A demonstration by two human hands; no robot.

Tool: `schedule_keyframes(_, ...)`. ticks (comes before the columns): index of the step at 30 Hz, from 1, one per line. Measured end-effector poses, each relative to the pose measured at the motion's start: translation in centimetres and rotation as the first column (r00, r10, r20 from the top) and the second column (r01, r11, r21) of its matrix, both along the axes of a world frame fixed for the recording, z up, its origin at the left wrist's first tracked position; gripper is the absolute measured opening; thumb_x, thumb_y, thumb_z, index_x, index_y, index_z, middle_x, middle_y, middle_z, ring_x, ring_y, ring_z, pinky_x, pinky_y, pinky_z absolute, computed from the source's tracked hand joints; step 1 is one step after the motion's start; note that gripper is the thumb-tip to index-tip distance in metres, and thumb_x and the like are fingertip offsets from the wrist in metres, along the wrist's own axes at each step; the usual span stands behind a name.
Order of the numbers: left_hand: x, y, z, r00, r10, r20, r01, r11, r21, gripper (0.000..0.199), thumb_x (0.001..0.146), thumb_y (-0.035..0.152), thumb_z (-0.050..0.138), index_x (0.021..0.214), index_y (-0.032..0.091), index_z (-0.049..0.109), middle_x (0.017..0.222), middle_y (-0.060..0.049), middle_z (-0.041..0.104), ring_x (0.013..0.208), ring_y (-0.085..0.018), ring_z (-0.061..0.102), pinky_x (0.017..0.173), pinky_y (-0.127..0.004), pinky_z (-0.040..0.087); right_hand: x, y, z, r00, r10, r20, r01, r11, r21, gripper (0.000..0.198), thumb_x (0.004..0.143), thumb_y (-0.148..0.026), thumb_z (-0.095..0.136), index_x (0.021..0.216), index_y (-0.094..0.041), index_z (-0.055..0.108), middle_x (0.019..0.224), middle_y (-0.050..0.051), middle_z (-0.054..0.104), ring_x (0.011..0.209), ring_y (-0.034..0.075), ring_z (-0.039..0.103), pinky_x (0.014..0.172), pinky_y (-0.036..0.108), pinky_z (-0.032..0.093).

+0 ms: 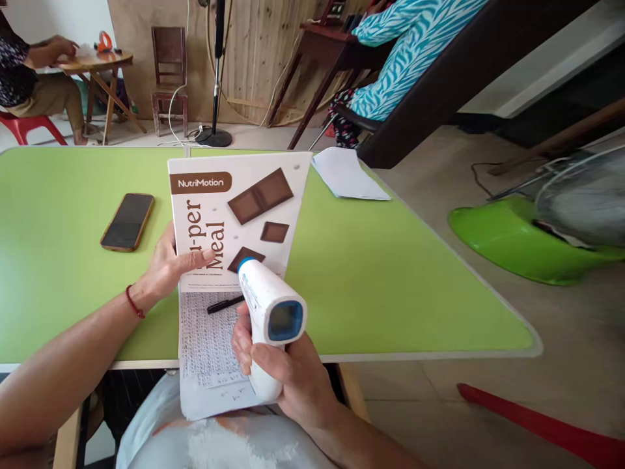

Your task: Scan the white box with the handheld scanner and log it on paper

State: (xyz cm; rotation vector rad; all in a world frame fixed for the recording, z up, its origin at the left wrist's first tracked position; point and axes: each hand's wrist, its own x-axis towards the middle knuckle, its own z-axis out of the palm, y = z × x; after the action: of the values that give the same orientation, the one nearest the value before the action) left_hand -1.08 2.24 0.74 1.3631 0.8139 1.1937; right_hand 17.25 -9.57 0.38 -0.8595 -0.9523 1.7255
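"As the right hand [299,376] curls round the white thermometer [263,306] above the written sheet [209,345] and pen [224,304], what makes for good aim?"

"I'd hold its nose square to the printed box [239,225], which the left hand [168,267] pinches, thumb in front; that thumb belongs outside the line."

"Anything else in the way?"

"Nothing, I'd judge: phone [127,221] to the left, papers [349,174] by the tabletop's [390,280] far edge, black stand [217,85] beyond."

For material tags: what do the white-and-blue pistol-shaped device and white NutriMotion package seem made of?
White-and-blue pistol-shaped device: probably smooth satin plastic, given moulded curves and soft highlights. White NutriMotion package: perhaps matte coated card, given its flat, straight-edged face.
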Motion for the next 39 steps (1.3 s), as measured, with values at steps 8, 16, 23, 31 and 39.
schedule_keyframes(8,0.1,-0.2,0.2,0.998,0.045,-0.052,-0.049,0.996,-0.069,0.059,0.063,0.045,0.089,0.106,0.014,0.064,0.103,-0.011,0.071,0.090,-0.030,0.069,0.072,-0.038,0.059,-0.3,0.2,-1.5,0.998,-0.058,0.022,0.058,0.998,0.004,0.029,0.077,-0.047,0.075,0.075,-0.021,0.062,0.063,-0.003,0.055,0.056,0.009,0.044,0.052,0.025,0.036)
schedule_keyframes(16,0.0,-0.1,0.1,0.996,0.062,-0.067,-0.067,0.995,-0.068,0.063,0.060,0.047,0.091,0.105,0.015,0.060,0.103,-0.011,0.069,0.088,-0.027,0.068,0.071,-0.038,0.057,-0.5,0.0,-1.9,0.995,-0.092,0.030,0.091,0.995,0.046,0.029,0.077,-0.047,0.075,0.076,-0.021,0.062,0.063,-0.003,0.056,0.056,0.010,0.046,0.053,0.026,0.038)
schedule_keyframes(23,0.2,-0.3,0.1,0.996,0.051,-0.070,-0.056,0.995,-0.079,0.068,0.059,0.048,0.092,0.106,0.017,0.054,0.103,-0.009,0.068,0.090,-0.029,0.068,0.071,-0.039,0.057,-0.6,-0.2,-2.1,0.995,-0.099,0.034,0.097,0.994,0.043,0.029,0.077,-0.048,0.075,0.076,-0.022,0.062,0.063,-0.003,0.056,0.055,0.010,0.045,0.051,0.026,0.038)
schedule_keyframes(31,0.2,-0.4,0.3,0.996,0.047,-0.070,-0.051,0.997,-0.065,0.070,0.059,0.047,0.093,0.109,0.016,0.054,0.109,-0.012,0.068,0.095,-0.031,0.068,0.071,-0.039,0.057,-0.7,-0.2,-2.0,0.994,-0.080,0.074,0.074,0.993,0.087,0.032,0.079,-0.051,0.072,0.075,-0.022,0.061,0.063,-0.002,0.056,0.056,0.011,0.048,0.053,0.028,0.041)
schedule_keyframes(39,-1.0,2.1,-0.3,0.989,0.140,0.053,-0.148,0.969,0.197,0.073,0.063,0.033,0.094,0.119,0.023,0.048,0.120,-0.008,0.063,0.108,-0.030,0.064,0.092,-0.046,0.055,5.7,4.0,0.6,0.802,-0.302,0.515,0.017,0.874,0.486,0.036,0.079,-0.042,0.075,0.109,-0.024,0.068,0.093,0.007,0.072,0.079,0.022,0.066,0.064,0.036,0.058)
